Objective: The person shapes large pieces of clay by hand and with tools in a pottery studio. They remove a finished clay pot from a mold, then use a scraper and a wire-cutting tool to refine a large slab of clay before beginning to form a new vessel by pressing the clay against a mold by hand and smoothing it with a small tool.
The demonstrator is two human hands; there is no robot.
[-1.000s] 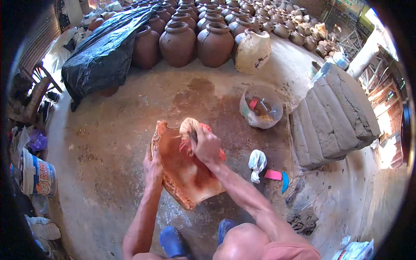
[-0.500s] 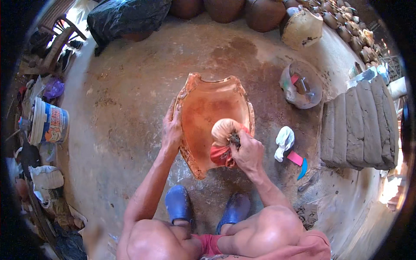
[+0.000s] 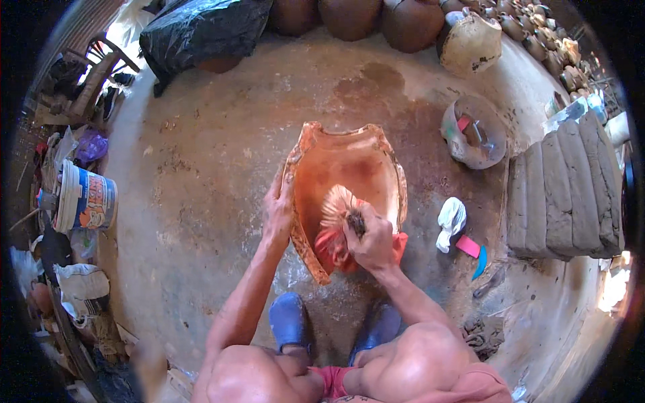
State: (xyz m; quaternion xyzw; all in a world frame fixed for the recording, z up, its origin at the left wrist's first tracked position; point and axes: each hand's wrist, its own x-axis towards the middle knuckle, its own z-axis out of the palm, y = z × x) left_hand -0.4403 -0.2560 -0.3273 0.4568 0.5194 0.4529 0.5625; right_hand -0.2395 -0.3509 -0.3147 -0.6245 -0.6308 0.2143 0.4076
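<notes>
A hollow orange-brown mould half (image 3: 398, 180), curved like half a pot with a rough, chipped rim, stands tilted in front of my feet. My left hand (image 3: 277, 211) is wrapped around its left rim, fingers behind the wall. My right hand (image 3: 373, 243) grips a cloth bundle (image 3: 336, 208) by its gathered neck. Beige and red fabric fans out around that fist, low inside the mould and over its near edge. Whatever the cloth contains is hidden. Motion slightly blurs the fabric.
Right of the mould lie a white cloth (image 3: 451, 224), a pink piece (image 3: 467, 246) and a blue curved piece (image 3: 480, 263). Beyond them are a clear basin (image 3: 472, 156) with tools and stacked grey clay slabs (image 3: 563, 191). A bucket (image 3: 87, 198) stands left; round pots (image 3: 411, 25) line the back.
The cloth bundle, rounded before, now has its folds flared outward, and my right hand sits slightly lower. The whole scene has shifted a little rightward in the picture. My left hand keeps its hold.
</notes>
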